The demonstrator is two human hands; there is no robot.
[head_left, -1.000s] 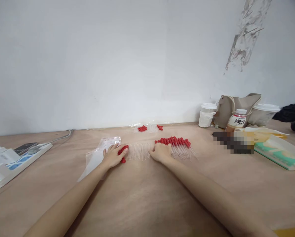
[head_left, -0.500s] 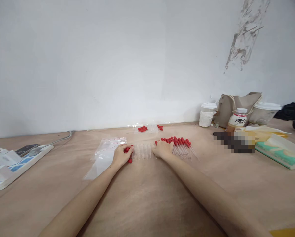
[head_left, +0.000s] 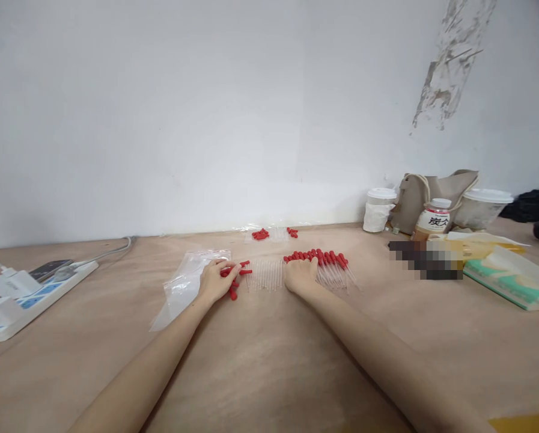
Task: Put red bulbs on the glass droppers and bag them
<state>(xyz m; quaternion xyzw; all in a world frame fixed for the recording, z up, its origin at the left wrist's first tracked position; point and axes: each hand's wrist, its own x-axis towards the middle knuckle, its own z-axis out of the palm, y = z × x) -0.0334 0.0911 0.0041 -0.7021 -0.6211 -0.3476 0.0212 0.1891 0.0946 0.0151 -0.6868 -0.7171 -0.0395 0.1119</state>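
On the brown table, my left hand (head_left: 214, 280) has its fingers curled over a small heap of red rubber bulbs (head_left: 234, 294); some stick out past the fingertips. Thin clear tubes (head_left: 265, 275) lie side by side between my two hands. My right hand (head_left: 300, 276) is closed at the left part of a row of droppers (head_left: 334, 264), clear tubes with red bulbs on their far ends. Its fingertips are hidden behind the knuckles, so what they hold does not show.
Clear plastic bags (head_left: 183, 282) lie left of my left hand. Near the wall is a bag (head_left: 276, 235) with red bulbs and clear tubes. A power strip (head_left: 48, 297) is at left; a lidded cup (head_left: 380, 210), a bottle (head_left: 432, 219) and a tissue pack (head_left: 512, 279) are at right.
My left hand has shifted slightly left, and more red bulbs show beside its fingers. My right hand has moved slightly right, away from the loose tubes.
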